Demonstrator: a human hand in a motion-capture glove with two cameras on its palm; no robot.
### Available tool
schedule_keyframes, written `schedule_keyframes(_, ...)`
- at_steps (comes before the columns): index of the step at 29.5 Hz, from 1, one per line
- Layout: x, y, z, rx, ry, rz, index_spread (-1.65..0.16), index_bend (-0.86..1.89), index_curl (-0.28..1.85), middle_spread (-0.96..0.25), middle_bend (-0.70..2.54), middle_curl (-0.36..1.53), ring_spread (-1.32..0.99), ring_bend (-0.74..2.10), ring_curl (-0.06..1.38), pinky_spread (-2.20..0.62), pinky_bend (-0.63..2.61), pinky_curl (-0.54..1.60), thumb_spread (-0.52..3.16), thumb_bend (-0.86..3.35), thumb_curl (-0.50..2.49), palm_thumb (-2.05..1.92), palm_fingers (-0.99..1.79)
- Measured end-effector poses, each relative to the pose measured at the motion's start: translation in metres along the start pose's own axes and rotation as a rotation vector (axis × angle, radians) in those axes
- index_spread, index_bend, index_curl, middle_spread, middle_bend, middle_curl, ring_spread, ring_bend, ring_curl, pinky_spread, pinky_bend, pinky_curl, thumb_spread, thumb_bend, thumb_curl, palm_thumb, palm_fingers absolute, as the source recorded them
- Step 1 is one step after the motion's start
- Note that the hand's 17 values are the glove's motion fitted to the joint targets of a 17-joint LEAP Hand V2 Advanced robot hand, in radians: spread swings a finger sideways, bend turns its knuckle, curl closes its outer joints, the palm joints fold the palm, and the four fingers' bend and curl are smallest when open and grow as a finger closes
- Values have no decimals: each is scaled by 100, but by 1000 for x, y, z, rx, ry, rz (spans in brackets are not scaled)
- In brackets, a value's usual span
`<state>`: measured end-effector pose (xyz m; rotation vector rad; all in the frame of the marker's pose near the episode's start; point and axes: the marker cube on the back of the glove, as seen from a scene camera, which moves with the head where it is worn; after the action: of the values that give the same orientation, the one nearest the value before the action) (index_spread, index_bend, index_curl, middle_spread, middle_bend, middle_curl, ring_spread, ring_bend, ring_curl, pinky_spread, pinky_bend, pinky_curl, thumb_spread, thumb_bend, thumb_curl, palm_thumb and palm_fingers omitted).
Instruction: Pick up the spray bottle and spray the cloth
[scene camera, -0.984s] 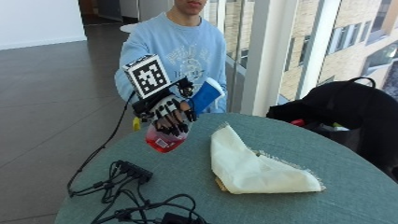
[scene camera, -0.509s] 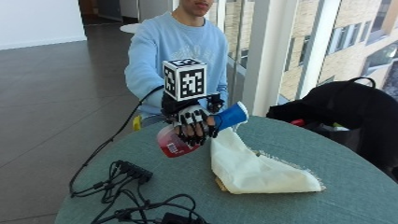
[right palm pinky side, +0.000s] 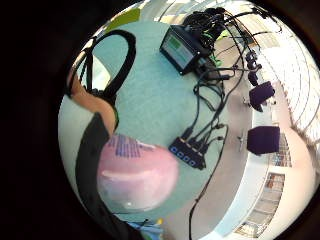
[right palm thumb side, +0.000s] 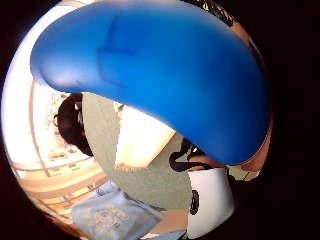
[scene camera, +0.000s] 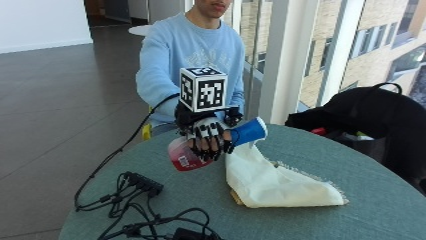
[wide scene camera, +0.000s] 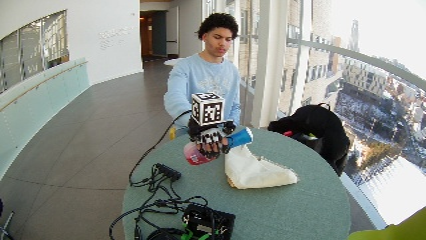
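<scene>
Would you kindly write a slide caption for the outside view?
Gloved right hand holds a pink spray bottle aloft, blue head aimed toward the cream cloth on the round table.

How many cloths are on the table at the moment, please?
1. The single cream cloth lies crumpled on the green round table, just beside the spray bottle that the gloved right hand holds above it. Nothing appears hidden beneath it, though I cannot be sure.

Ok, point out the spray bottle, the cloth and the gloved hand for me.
spray bottle (scene camera: 250, 132), outside view, on its blue head.
cloth (scene camera: 279, 185), outside view, on its folded middle.
right hand (scene camera: 209, 140), outside view, on the gloved fingers round the bottle.
</scene>
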<state>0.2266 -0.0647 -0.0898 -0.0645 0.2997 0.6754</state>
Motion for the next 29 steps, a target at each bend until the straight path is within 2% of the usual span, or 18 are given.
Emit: schedule_keyframes(29, 1, 3, 1, -4, -79, 0, -30, 9, 21, -12, 36, 48, -9, 58, 44, -15, 49, 43, 74, -3, 58, 88, 112)
